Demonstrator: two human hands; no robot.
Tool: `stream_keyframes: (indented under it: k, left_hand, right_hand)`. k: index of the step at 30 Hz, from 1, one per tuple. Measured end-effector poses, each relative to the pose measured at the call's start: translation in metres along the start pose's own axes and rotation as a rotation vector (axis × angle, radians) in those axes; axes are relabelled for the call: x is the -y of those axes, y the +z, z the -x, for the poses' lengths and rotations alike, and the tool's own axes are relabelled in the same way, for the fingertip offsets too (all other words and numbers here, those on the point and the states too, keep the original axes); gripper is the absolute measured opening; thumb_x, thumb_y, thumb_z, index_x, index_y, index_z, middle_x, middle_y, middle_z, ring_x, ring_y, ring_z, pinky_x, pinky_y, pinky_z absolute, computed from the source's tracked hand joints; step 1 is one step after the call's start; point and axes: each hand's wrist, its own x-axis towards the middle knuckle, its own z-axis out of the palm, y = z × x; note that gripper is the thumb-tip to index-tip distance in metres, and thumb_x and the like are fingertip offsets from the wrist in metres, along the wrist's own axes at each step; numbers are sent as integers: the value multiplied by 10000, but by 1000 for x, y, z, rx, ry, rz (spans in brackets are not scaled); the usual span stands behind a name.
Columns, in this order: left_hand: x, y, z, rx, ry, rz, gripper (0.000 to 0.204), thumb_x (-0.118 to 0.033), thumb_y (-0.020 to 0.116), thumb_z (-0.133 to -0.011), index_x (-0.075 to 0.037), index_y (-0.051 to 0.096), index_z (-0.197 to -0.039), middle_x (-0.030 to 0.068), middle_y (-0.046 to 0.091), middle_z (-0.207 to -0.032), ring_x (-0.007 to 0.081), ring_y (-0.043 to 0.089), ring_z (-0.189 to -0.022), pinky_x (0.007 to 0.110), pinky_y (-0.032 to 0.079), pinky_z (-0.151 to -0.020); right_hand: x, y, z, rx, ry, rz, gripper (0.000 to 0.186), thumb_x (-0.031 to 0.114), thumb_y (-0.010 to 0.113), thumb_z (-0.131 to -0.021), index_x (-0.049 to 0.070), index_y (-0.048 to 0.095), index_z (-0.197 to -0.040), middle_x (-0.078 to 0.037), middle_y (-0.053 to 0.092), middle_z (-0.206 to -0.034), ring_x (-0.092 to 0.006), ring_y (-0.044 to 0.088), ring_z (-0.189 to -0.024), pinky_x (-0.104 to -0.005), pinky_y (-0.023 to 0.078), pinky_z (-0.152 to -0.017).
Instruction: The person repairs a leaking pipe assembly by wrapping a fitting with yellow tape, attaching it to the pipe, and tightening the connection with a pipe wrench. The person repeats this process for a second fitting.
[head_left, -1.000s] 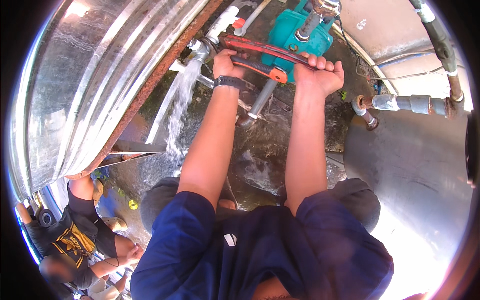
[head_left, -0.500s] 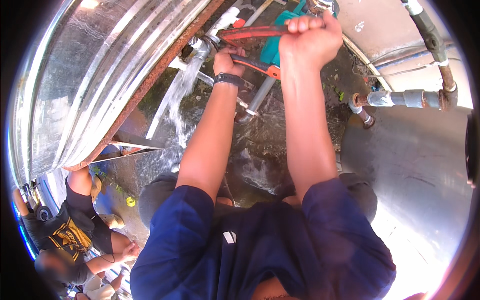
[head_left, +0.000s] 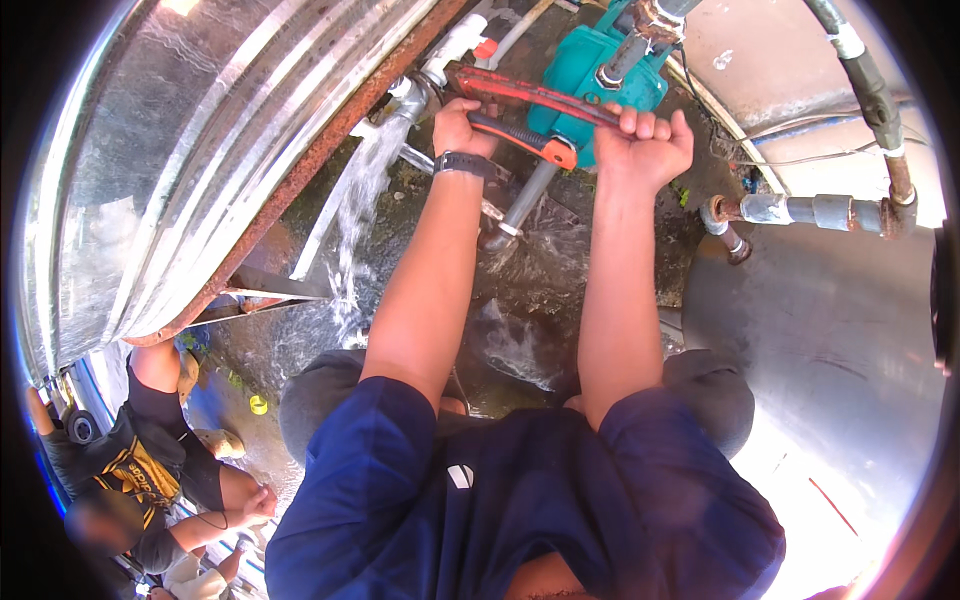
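Note:
My right hand (head_left: 645,148) is closed around the end of a long red wrench handle (head_left: 540,94). The wrench's far end reaches left to the pipe fittings, where its jaws are hard to make out. Below it, my left hand (head_left: 463,130) grips an orange-and-black tool handle (head_left: 528,139) close to those fittings; that tool's working end is hidden by the hand. Water (head_left: 368,170) pours from a grey pipe fitting (head_left: 408,98) left of my left hand and splashes on the ground. A white pipe piece (head_left: 458,42) with a red part sits just beyond.
A teal pump (head_left: 575,62) stands beyond my hands, with a grey pipe (head_left: 530,195) nearer me. A corrugated metal tank (head_left: 200,130) on a rusty frame fills the left. A smooth metal tank (head_left: 810,310) and wall pipes are right. Another person (head_left: 150,460) is at lower left.
My right hand has come down toward me, swinging the red handle's end down and uncovering more of the teal pump. My left hand stays near the fittings, and water keeps pouring.

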Motion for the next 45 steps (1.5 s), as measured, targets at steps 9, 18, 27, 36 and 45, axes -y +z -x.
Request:
stream_keyframes:
  k: [9, 18, 27, 36, 45]
  left_hand:
    - [5, 2, -4, -25, 75, 15, 181, 101, 518, -789, -14, 573, -918, 106, 556, -987, 267, 554, -937, 418, 492, -910]
    - [3, 7, 9, -10, 147, -36, 141, 62, 557, -832, 21, 567, -967, 123, 586, -961, 278, 593, -870, 407, 533, -845]
    - [45, 29, 111, 79, 177, -902, 337, -334, 781, -811, -39, 680, -938, 64, 673, -849, 168, 639, -743, 320, 489, -663]
    - [43, 29, 109, 100, 26, -902, 330, -300, 741, -831, 8, 697, -939, 74, 700, -858, 174, 646, -676, 320, 485, -564]
    - [52, 18, 105, 119, 247, -915, 397, -332, 792, -773, 55, 710, -804, 92, 705, -821, 144, 634, -763, 315, 486, -699]
  right_hand:
    - [-7, 46, 7, 27, -88, 154, 397, 201, 483, -938, 167, 269, -605, -5, 304, -531, -177, 341, -473, -360, 361, -523]
    - [-11, 64, 20, 121, -107, 276, 365, 194, 518, -954, 132, 361, -631, -28, 391, -547, -194, 394, -501, -391, 395, -578]
    - [-10, 56, 17, 140, -115, 255, 365, 199, 530, -952, 130, 369, -631, -20, 392, -555, -179, 403, -509, -370, 394, -572]
    - [-24, 72, 18, 191, -149, 266, 325, 211, 477, -945, 138, 360, -651, -15, 377, -574, -180, 389, -513, -375, 388, -585]
    - [-100, 163, 40, 476, -560, 708, 417, 316, 462, -1002, 79, 470, -659, -6, 412, -644, -156, 399, -616, -345, 333, -601]
